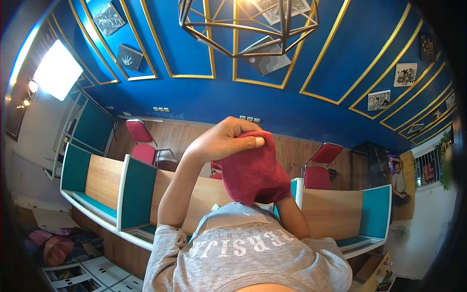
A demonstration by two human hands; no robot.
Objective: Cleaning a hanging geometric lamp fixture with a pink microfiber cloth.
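A red cloth (251,171) is held up in front of my chest, in the middle of the view. My left hand (233,140) grips its upper edge, with the thumb lying over the front of the fabric. The cloth covers my other hand, whose bare forearm (294,219) comes up from the lower right into the fabric; its fingers are hidden. The cloth hangs in folds, with a dark hollow at its lower edge.
Wooden desks (328,208) with teal partitions (136,197) stand around me. Red chairs (144,153) are beyond them by a blue wall (189,95). A geometric metal lamp (248,27) hangs overhead. A person (398,179) is on a yellow sofa (408,164) at far right.
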